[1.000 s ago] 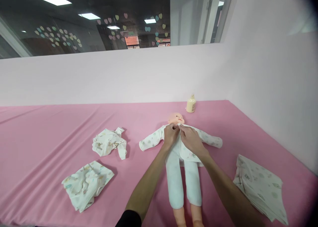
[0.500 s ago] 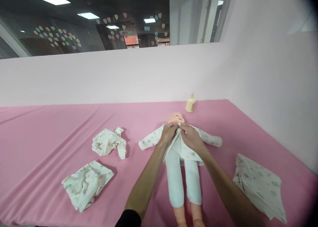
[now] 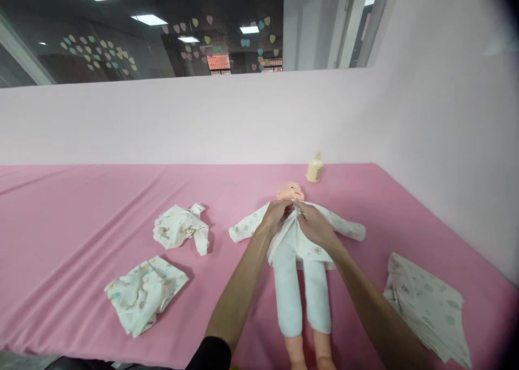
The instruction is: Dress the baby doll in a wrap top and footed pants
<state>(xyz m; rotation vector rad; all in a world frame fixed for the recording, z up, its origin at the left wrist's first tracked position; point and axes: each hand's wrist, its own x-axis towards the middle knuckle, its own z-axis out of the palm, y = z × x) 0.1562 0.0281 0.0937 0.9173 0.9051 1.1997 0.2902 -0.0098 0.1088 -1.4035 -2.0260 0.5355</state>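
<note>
A baby doll (image 3: pixel 290 190) lies on its back, head away from me, its pale soft legs and bare feet toward me. It wears a white printed baby jacket (image 3: pixel 310 246) with both sleeves spread sideways. Just below the doll's chin, my left hand (image 3: pixel 278 214) pinches the jacket's neckline. Close beside it, my right hand (image 3: pixel 314 223) pinches the other side of the neckline. The fingertips nearly meet and cover the fastening there. Below my hands the jacket front hangs apart over the doll's belly.
A pink sheet (image 3: pixel 227 186) covers the table. Two crumpled printed garments (image 3: pixel 181 227) (image 3: pixel 146 294) lie to the left. Folded printed cloth (image 3: pixel 427 308) rests at the right front. Behind the doll's head stands a cream pump bottle (image 3: pixel 315 168), near the white wall (image 3: pixel 182 124).
The view has shifted slightly. My left fingers have curled a little at the neckline, while both hands stay at the same place on the jacket.
</note>
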